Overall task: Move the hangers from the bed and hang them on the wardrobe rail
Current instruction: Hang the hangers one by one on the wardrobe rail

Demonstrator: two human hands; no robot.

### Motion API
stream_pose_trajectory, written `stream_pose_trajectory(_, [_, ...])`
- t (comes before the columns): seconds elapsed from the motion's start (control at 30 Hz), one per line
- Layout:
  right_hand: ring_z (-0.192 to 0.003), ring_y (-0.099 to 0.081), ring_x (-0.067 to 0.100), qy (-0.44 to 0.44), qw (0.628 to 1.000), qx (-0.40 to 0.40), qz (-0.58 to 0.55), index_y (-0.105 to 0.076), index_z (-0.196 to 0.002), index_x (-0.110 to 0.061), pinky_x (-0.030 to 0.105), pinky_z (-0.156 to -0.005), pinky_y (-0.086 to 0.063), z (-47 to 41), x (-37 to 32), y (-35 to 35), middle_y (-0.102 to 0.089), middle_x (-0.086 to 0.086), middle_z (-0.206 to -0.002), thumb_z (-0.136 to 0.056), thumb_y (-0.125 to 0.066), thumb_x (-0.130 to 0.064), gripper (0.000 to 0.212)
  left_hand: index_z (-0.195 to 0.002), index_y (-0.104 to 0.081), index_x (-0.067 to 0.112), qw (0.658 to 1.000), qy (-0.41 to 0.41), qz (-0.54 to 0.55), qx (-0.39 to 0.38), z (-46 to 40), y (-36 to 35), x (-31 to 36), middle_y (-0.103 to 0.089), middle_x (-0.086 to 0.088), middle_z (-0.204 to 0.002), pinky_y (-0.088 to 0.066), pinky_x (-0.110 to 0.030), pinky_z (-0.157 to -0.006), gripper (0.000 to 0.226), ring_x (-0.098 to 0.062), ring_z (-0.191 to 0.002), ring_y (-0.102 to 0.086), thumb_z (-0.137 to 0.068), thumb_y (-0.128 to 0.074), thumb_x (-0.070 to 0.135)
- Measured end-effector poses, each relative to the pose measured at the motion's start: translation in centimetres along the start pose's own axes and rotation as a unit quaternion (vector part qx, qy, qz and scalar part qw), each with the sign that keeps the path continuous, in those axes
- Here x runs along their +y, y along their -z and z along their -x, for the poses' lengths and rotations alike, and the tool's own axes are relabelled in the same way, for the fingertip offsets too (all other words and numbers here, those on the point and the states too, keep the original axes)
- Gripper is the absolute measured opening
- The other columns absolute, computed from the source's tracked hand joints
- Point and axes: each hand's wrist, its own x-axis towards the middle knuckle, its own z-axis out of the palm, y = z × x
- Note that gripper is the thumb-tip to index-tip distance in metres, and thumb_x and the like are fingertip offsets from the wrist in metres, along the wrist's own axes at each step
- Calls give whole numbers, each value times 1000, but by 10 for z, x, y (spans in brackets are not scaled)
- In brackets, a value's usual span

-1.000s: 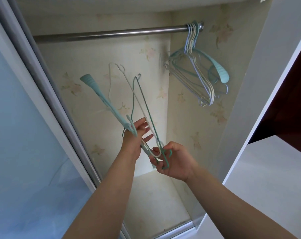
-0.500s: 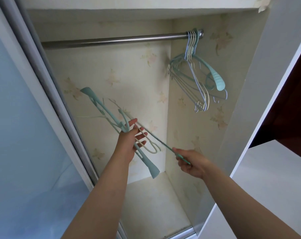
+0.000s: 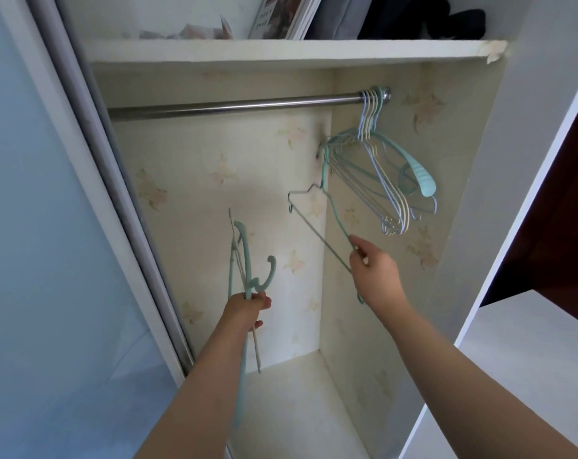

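Note:
A steel wardrobe rail (image 3: 234,107) runs across the open wardrobe. Several hangers (image 3: 385,173), teal, white and pale blue, hang bunched at its right end. My left hand (image 3: 246,309) grips a thick teal plastic hanger (image 3: 248,270) together with a thin pale wire one, both held upright low on the left. My right hand (image 3: 372,271) pinches a thin teal wire hanger (image 3: 335,210) and a grey wire hanger (image 3: 317,233), raised toward the hanging bunch; the teal one's top reaches up beside that bunch.
A shelf (image 3: 281,54) above the rail carries a framed board, folded cloth and dark items. A sliding door (image 3: 49,260) with its track stands on the left. The wardrobe's white side panel (image 3: 499,226) is on the right, with a pale surface beyond it.
My hands have drawn apart. The right hand lifted two wire hangers up and right toward the hanging bunch. The left hand turned its hangers upright and lowered them. The view tilted up.

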Motion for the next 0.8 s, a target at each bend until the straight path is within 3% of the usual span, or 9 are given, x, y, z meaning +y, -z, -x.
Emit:
stream_pose_trajectory(0.17, [-64, -48, 10, 24, 998, 59, -18, -53, -135, -12, 27, -79, -46, -45, -32, 18, -54, -6, -80, -95, -39, -11, 42, -101, -64, 6, 999, -28, 17, 0, 4, -2, 3, -67, -1, -99, -56, -24, -67, 23, -13, -88, -59, -96, -56, 27])
stream_pose_trajectory(0.27, [-81, -54, 18, 43, 996, 71, 8, -52, -136, -10, 29, -83, -48, -70, -50, 24, -59, 2, -93, -94, -39, -9, 44, -89, -62, 13, 999, -54, 2, 0, 6, -2, 10, -65, -1, -102, -57, -26, -66, 17, -18, -100, -59, -97, -55, 27])
stream_pose_trajectory(0.37, [-105, -59, 30, 51, 996, 65, 34, -53, -134, -7, 24, -83, -41, -90, -62, 24, -64, 14, -118, -94, -38, -6, 42, -100, -63, 7, 996, -72, 26, -38, 12, -2, 22, -68, -2, -99, -59, -27, -60, 22, -18, -99, -62, -97, -54, 27])
stream_pose_trajectory(0.4, [-107, -58, 32, 54, 996, 57, 43, -56, -130, -5, 26, -85, -42, -97, -64, 23, -64, 17, -118, -93, -38, -4, 41, -101, -62, 6, 994, -75, 41, -61, 14, -3, 26, -70, -5, -96, -58, -28, -58, 24, -18, -93, -65, -98, -53, 28])
stream_pose_trajectory(0.47, [-89, -55, 35, 56, 995, 37, 72, -63, -107, 1, 31, -77, -43, -105, -64, 20, -62, 22, -95, -88, -37, 0, 33, -102, -61, 7, 991, -89, 37, -88, 22, -4, 35, -71, -7, -87, -55, -27, -51, 26, -17, -68, -66, -100, -48, 30])
stream_pose_trajectory(0.53, [-75, -46, 35, 46, 994, 34, 95, -57, -83, 0, 32, -65, -38, -109, -56, 18, -52, 20, -75, -83, -36, 2, 21, -107, -59, 12, 990, -118, 5, -79, 23, -6, 41, -68, -2, -75, -45, -24, -45, 27, -12, -46, -53, -101, -44, 34])
stream_pose_trajectory(0.57, [-76, -48, 36, 37, 994, 44, 94, -58, -82, -2, 33, -64, -37, -110, -52, 19, -54, 20, -76, -83, -36, 2, 22, -109, -58, 14, 989, -132, -6, -71, 23, -7, 43, -66, 0, -69, -41, -23, -43, 28, -11, -40, -46, -101, -42, 36])
stream_pose_trajectory(0.7, [-91, -52, 38, -17, 993, 75, 90, -61, -114, -16, 30, -75, -42, -112, -32, 27, -56, 18, -104, -90, -37, -7, 34, -106, -52, 21, 985, -148, 34, -84, 24, -11, 52, -61, 0, -66, -32, -21, -38, 25, -9, -35, -36, -103, -35, 39])
stream_pose_trajectory(0.8, [-117, -43, 38, -19, 971, 151, 186, -46, -136, -13, 44, -96, -38, -95, -24, 26, -41, 18, -135, -86, -48, -11, 50, -104, -55, 24, 982, -141, 86, -95, 25, -13, 54, -58, 2, -66, -32, -22, -42, 23, -9, -41, -37, -103, -37, 37])
